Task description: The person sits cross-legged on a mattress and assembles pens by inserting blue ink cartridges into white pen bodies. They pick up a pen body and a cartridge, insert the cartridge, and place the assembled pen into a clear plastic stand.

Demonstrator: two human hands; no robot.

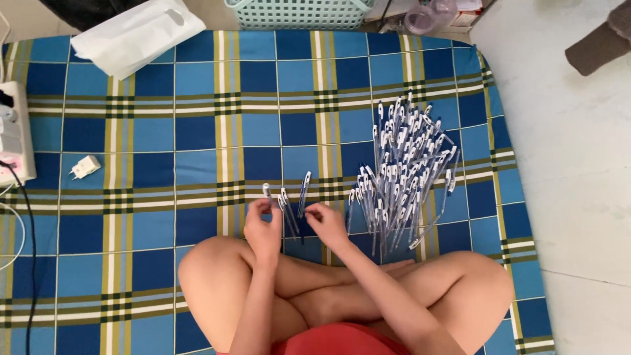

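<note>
Where most of the frame is covered, a blue plaid mat (pixel 164 131) with yellow, white and dark green stripes is seen spread over a pale floor (pixel 578 164). At the bottom centre, crossed bare legs (pixel 217 276) are rested on the mat. At the upper left, a white plastic bag (pixel 135 33) is laid across the mat's edge, and a pale green lattice basket (pixel 299 13) is cut off by the top of the frame. A white power strip (pixel 13 131) is placed at the left edge, with a small white plug adapter (pixel 85 166) just beside it on the mat. To the right of centre, a large heap of blue-and-clear pens (pixel 404 171) is piled. Just left of the heap, a few pens (pixel 292 204) are held upright near the middle of the frame, above the knees. The left hand (pixel 263 230) is raised with its fingers (pixel 261 209) pinched on one pen's lower end. The right hand (pixel 327 223) is set just beside it, its fingers (pixel 312 212) closed on the other pens.
</note>
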